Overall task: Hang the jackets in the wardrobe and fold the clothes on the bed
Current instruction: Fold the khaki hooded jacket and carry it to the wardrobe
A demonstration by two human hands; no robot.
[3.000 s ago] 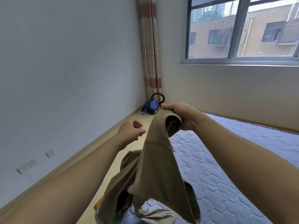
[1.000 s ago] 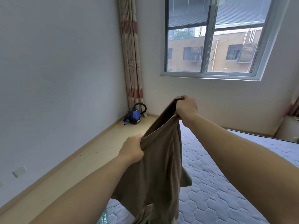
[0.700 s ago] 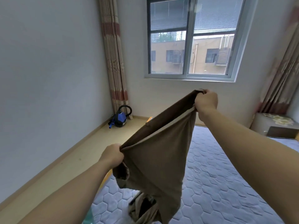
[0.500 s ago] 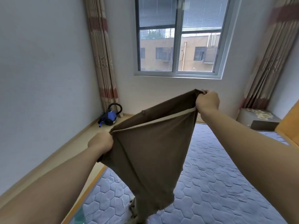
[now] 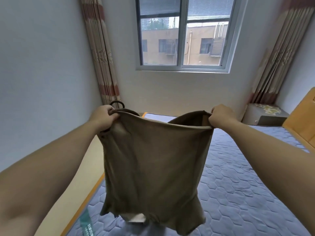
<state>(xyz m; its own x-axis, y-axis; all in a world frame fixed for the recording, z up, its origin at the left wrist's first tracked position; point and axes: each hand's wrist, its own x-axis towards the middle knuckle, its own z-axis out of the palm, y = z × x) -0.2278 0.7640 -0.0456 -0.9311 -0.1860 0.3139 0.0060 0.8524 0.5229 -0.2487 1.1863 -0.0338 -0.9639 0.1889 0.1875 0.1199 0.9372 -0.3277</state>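
Note:
A brown garment (image 5: 153, 167) hangs spread out in the air in front of me, above the blue quilted mattress of the bed (image 5: 247, 184). My left hand (image 5: 104, 116) grips its upper left corner. My right hand (image 5: 221, 116) grips its upper right corner. The top edge sags between the two hands and shows a lighter inner band. The lower end of the garment hangs loosely just over the mattress. The wardrobe is not in view.
A window (image 5: 184, 34) sits in the far wall, with striped curtains (image 5: 102, 53) on both sides. A bedside cabinet (image 5: 264, 116) stands at the far right beside the wooden headboard (image 5: 303, 120). The handle of a blue vacuum (image 5: 117, 103) peeks above my left hand.
My left hand took hold of the garment, and both hands pulled apart and levelled out, spreading it wide. My view swung right toward the window and bed.

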